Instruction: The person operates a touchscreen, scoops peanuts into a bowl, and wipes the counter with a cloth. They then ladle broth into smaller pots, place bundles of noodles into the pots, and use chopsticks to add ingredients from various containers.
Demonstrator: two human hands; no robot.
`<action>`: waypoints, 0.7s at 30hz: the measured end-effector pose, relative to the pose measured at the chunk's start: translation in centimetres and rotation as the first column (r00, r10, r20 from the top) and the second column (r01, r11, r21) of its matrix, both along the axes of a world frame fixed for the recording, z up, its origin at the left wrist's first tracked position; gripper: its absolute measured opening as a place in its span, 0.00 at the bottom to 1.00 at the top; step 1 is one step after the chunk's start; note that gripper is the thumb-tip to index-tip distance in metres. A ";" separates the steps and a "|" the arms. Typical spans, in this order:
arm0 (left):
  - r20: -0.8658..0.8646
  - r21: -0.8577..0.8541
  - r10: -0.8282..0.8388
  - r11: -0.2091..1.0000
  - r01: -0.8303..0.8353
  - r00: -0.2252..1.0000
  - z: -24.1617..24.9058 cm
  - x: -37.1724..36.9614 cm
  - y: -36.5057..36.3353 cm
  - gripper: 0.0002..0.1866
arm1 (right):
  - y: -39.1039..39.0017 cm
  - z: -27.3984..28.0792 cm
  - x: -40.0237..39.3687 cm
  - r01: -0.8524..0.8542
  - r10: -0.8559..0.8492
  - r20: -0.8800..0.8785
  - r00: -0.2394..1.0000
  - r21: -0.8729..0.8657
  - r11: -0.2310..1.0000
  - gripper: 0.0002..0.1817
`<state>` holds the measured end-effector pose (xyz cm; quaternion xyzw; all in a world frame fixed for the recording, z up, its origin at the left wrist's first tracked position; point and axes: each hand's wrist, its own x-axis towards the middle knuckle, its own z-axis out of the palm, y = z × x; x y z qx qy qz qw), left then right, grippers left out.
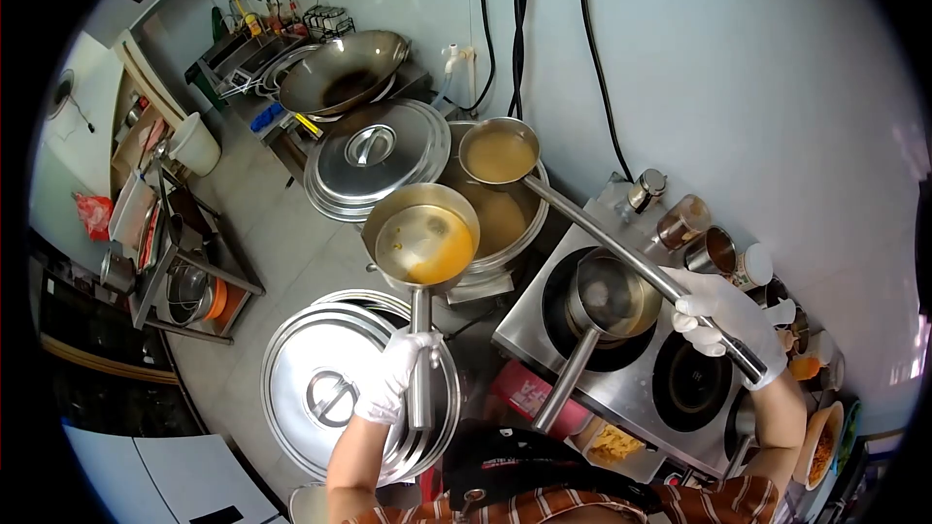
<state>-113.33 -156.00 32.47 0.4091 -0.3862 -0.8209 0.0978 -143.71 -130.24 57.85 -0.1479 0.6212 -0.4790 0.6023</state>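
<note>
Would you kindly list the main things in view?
Held saucepan: one, steel, centre
Ladle: one, steel, upper centre
Stockpot: one, steel, beneath ladle
Cooktop: one, silver-black, right
Stove pan: one, steel, on cooktop
Wok: one, dark, upper left
Lids: several, silver, left
Bucket: one, white, upper left
Rack: one, grey, far left
Cables: several, black, on wall
Jars: several, mixed colours, right
Left hand: one, white-gloved, on saucepan
Right hand: one, white-gloved, on ladle

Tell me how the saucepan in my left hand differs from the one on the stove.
The held saucepan is up in your left hand; the stove saucepan sits on a burner. The held saucepan shows bright yellow-orange inside; the stove saucepan looks duller, mostly grey. Both are metal with long handles.
</note>
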 end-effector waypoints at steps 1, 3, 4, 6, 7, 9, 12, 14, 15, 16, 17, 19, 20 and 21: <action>0.007 0.002 0.000 1.000 0.000 1.000 0.1 -0.8 0.0 0.06 | 0.4 0.6 0.6 0.011 -0.011 -0.033 0.999 0.005 1.000 0.32; 0.038 -0.045 -0.045 0.998 0.047 0.998 1.1 -2.5 -0.1 0.05 | 1.0 1.7 1.5 0.033 -0.031 -0.074 0.997 0.022 0.999 0.35; 0.037 -0.046 -0.046 0.998 0.047 0.998 1.1 -3.3 -0.1 0.05 | 1.2 2.0 1.8 0.034 -0.032 -0.075 0.997 0.021 0.999 0.35; 0.044 0.020 0.008 1.000 -0.009 0.999 1.0 -4.9 0.1 0.04 | 1.7 2.5 2.3 0.024 -0.022 -0.092 0.996 0.024 0.999 0.36; 0.025 -0.002 0.003 1.000 -0.003 1.000 1.3 -5.4 0.1 0.04 | 2.0 2.4 2.4 0.023 -0.021 -0.085 0.996 0.026 0.999 0.36; 0.018 0.011 0.005 1.000 -0.005 1.000 0.9 -6.4 0.1 0.04 | 2.2 2.6 3.0 0.011 -0.006 -0.119 0.993 0.037 0.999 0.35; 0.021 0.043 -0.003 0.999 0.002 1.000 1.0 -7.4 0.3 0.05 | 2.4 2.1 3.3 -0.018 0.029 -0.167 0.986 0.067 0.998 0.33; 0.018 0.041 -0.015 0.999 0.015 1.000 1.4 -7.8 0.7 0.04 | 2.6 1.5 3.4 -0.019 0.031 -0.181 0.983 0.068 0.998 0.33; 0.019 0.043 -0.015 0.999 0.014 1.000 1.3 -7.9 0.7 0.04 | 2.5 1.4 3.4 -0.026 0.042 -0.180 0.983 0.087 0.996 0.32; 0.015 0.045 -0.019 0.999 0.018 1.000 1.2 -8.1 0.7 0.04 | 2.6 1.2 3.4 -0.026 0.042 -0.179 0.983 0.089 0.996 0.32; 0.011 0.046 -0.023 0.999 0.022 1.000 1.1 -8.2 0.8 0.04 | 2.6 0.9 3.4 -0.031 0.050 -0.206 0.977 0.091 0.995 0.34; 0.006 0.051 -0.029 0.998 0.029 1.000 1.0 -8.3 0.8 0.04 | 2.8 0.5 3.4 -0.037 0.058 -0.232 0.971 0.094 0.995 0.35; 0.001 0.056 -0.036 0.998 0.036 0.999 1.0 -8.4 0.8 0.04 | 3.0 0.4 3.3 -0.058 0.083 -0.243 0.966 0.111 0.992 0.34; 0.003 0.056 -0.036 0.998 0.036 0.999 1.0 -8.4 0.9 0.04 | 3.2 0.2 3.3 -0.077 0.108 -0.254 0.961 0.129 0.989 0.34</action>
